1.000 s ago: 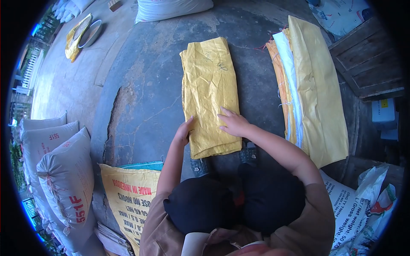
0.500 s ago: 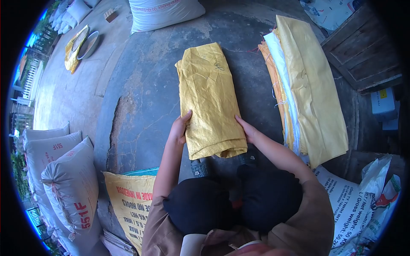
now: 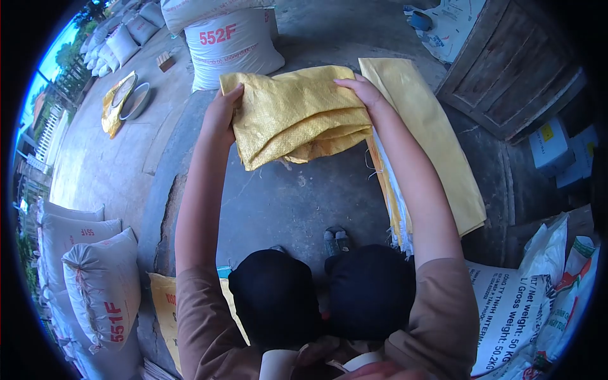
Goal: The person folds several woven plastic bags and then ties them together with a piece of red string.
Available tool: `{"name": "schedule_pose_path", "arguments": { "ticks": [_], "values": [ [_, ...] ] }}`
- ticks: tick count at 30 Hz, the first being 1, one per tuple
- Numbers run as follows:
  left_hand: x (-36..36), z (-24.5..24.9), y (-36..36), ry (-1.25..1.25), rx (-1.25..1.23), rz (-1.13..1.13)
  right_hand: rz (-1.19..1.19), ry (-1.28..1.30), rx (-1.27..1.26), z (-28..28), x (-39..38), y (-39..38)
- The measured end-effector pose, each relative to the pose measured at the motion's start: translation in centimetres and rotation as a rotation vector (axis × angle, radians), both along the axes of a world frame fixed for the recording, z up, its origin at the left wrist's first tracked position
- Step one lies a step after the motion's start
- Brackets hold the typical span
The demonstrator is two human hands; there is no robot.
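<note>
A folded yellow woven sack (image 3: 294, 114) is held up off the floor between both hands, its layered folds facing me. At its left edge, my left hand (image 3: 223, 113) is closed, thumb on top and the other fingers hidden. My right hand (image 3: 361, 92) grips the far right edge in the same way, thumb over the cloth. Just right of my right forearm lies a stack of flat folded sacks (image 3: 424, 139), yellow on top with white and orange ones under it; my forearm covers part of it.
Full white sacks stand at the left (image 3: 104, 285) and at the far side (image 3: 231, 47). A wooden door panel (image 3: 506, 69) and boxes (image 3: 551, 145) are at the right. Printed sacks (image 3: 513, 310) lie by my right side. A basin (image 3: 135, 101) sits far left.
Both hands have lifted the folded yellow sack from near the floor and carried it forward, away from my body. My view has tilted up, showing more of the far full sacks.
</note>
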State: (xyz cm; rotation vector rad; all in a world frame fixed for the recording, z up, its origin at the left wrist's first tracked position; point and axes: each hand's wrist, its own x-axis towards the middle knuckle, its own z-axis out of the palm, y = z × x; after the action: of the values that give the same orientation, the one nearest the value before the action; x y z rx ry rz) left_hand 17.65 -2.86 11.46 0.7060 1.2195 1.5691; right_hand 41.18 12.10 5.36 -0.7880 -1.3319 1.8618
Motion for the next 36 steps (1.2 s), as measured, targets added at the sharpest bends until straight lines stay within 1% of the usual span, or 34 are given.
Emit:
{"name": "schedule_pose_path", "arguments": {
  "ticks": [2, 4, 5, 6, 8, 10, 12, 14, 16, 18, 19, 20, 21, 23, 24, 26, 28, 29, 30, 31, 32, 33, 35, 36],
  "values": [
    [1.9, 4.3, 0.5, 0.039, 0.153, -0.078, -0.023, 0.011, 0.12, 6.2, 2.7, 0.1],
    [5.4, 8.0, -0.4, 0.101, 0.283, -0.103, -0.037, 0.02, 0.305, 11.1, 6.4, -0.2],
    [7.1, 9.1, -0.9, 0.145, 0.361, -0.131, -0.049, 0.018, 0.371, 13.0, 8.5, -0.8],
    [8.5, 9.3, -1.1, 0.134, 0.512, -0.24, -0.065, 0.016, 0.438, 14.6, 10.8, -1.6],
    [11.1, 9.3, -1.1, 0.301, 0.633, -0.309, -0.201, -0.015, 0.5, 16.4, 15.4, -3.5],
    [14.0, 8.5, -1.5, 0.43, 0.647, -0.428, -0.243, -0.015, 0.51, 16.4, 20.0, -5.4],
    [16.9, 5.8, -1.3, 0.507, 0.662, -0.545, -0.325, -0.068, 0.492, 14.9, 24.4, -7.3],
    [19.4, 2.3, -1.4, 0.445, 0.391, -0.745, -0.412, -0.151, 0.373, 11.8, 28.6, -8.5],
    [21.2, -1.1, -1.6, 0.485, 0.048, -1.008, -0.434, -0.35, 0.26, 7.7, 32.6, -9.1],
    [21.9, -5.2, -2.4, 0.728, -0.145, -1.267, -0.386, -0.672, 0.122, 3.5, 36.0, -9.4],
    [22.0, -8.2, -2.6, 0.938, -0.02, -1.298, -0.338, -0.75, 0.087, 1.3, 37.6, -9.5],
    [21.9, -10.3, -2.8, 1.151, 0.109, -1.317, -0.292, -0.823, 0.05, -0.8, 39.0, -9.2],
    [21.9, -10.5, -3.0, 1.155, 0.114, -1.323, -0.3, -0.821, 0.049, -3.0, 40.4, -8.4],
    [21.4, -10.6, -3.2, 1.593, 0.082, -1.371, -0.333, -1.374, 0.13, -6.4, 42.4, -7.5],
    [21.0, -10.5, -3.1, 1.614, 0.025, -1.356, -0.348, -1.37, 0.121, -6.6, 42.0, -7.5],
    [19.7, -11.3, -2.3, 1.641, -0.038, -1.321, -0.619, -1.741, 0.358, -6.6, 39.5, -7.5],
    [18.2, -12.7, -1.5, 1.673, -0.089, -1.289, -0.74, -1.607, 0.438, -4.9, 35.8, -7.6],
    [17.4, -13.0, -1.3, 1.702, -0.131, -1.279, -0.737, -1.579, 0.487, -3.7, 33.3, -8.4],
    [16.9, -12.7, -1.3, 1.751, -0.199, -1.279, -0.678, -1.569, 0.524, -2.4, 30.5, -9.2],
    [16.4, -12.5, -1.4, 1.801, -0.267, -1.274, -0.618, -1.492, 0.593, -4.3, 29.7, -8.3],
    [15.6, -12.9, -1.2, 1.817, -0.294, -1.272, -0.542, -1.497, 0.507, -3.4, 26.9, -9.2],
    [14.8, -13.5, -1.2, 1.831, -0.323, -1.269, -0.487, -1.483, 0.517, -4.6, 25.2, -9.1],
    [13.7, -13.7, -1.5, 1.824, -0.362, -1.237, -0.35, -1.57, 0.463, -4.9, 21.7, -10.5],
    [13.1, -13.9, -1.6, 1.81, -0.349, -1.235, -0.316, -1.566, 0.47, -6.2, 20.8, -10.9]
  ]
}}
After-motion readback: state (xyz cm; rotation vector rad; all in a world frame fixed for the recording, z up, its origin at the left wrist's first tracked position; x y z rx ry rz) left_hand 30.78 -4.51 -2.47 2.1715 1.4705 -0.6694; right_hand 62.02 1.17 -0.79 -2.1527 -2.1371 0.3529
